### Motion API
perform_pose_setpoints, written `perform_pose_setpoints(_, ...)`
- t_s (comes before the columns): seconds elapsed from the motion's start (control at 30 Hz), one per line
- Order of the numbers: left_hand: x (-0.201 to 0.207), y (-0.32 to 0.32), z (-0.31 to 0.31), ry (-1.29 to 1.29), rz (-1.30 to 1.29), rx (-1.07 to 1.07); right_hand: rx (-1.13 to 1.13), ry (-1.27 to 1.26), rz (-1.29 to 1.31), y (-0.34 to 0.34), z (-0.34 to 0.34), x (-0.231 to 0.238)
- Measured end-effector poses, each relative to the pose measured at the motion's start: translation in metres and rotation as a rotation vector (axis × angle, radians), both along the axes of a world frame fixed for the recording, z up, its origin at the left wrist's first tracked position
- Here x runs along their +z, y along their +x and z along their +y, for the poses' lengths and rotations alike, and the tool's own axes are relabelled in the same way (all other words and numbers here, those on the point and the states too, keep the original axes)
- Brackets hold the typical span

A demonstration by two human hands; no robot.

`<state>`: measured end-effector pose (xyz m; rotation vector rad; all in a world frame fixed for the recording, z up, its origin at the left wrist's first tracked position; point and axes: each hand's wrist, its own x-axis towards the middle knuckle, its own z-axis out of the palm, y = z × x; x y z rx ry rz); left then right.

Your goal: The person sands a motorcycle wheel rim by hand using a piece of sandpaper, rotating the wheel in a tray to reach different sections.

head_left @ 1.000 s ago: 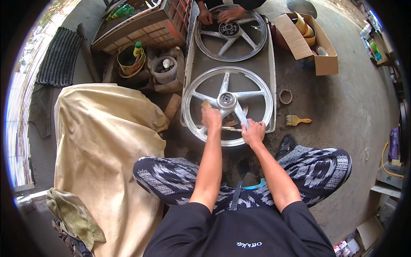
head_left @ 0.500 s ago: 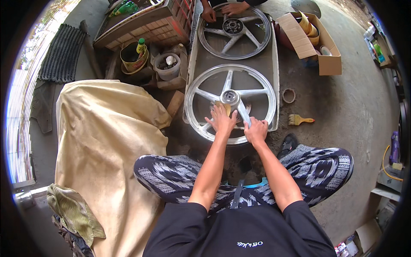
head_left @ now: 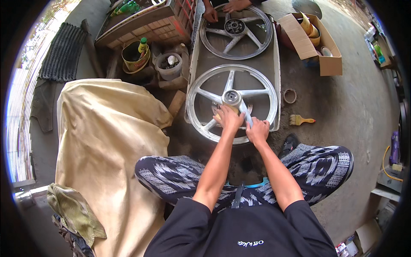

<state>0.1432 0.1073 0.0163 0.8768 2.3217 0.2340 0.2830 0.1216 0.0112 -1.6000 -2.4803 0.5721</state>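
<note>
A silver five-spoke motorcycle wheel lies flat before me on a shallow tray. My left hand is closed over a tan piece of sandpaper, pressed to the lower spoke just below the hub. Most of the sandpaper is hidden under the fingers. My right hand grips the outer part of that same spoke, near the rim. Beyond it, a second, greyer wheel rests on the far end of the tray, touched by another person's hands.
A paintbrush and a ring lie on the floor to the right. Behind them stands an open cardboard box. At left are a draped tan cloth, a white tub, a bucket and a large crate.
My left hand has slid right and closed in on the lower spoke, its fingers drawn together round the sandpaper. My right hand keeps its grip on the spoke.
</note>
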Motion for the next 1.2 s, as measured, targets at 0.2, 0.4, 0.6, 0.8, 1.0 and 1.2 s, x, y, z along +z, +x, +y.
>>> perform_pose_setpoints(0.2, -0.004, -0.017, 0.002, 0.020, -0.029, 0.172, 0.017, -0.008, 0.002, -0.008, -0.010, 0.002)
perform_pose_setpoints(0.4, -0.019, -0.030, -0.021, 0.135, 0.142, -0.015, 0.006, -0.004, 0.006, -0.008, -0.006, 0.001)
perform_pose_setpoints(0.6, -0.015, -0.098, -0.007, 0.281, -0.177, 0.240, -0.007, -0.071, -0.010, -0.006, -0.005, 0.004)
perform_pose_setpoints(0.8, -0.030, -0.087, -0.010, 0.482, 0.190, 0.267, 0.005, -0.074, -0.036, -0.004, -0.002, 0.003)
perform_pose_setpoints(1.0, -0.033, -0.017, -0.025, 0.187, 0.237, 0.011, -0.016, -0.043, -0.007, -0.002, -0.003, 0.003)
perform_pose_setpoints(1.2, -0.014, -0.020, -0.016, 0.173, 0.152, 0.171, -0.001, -0.011, 0.012, -0.006, -0.010, 0.004)
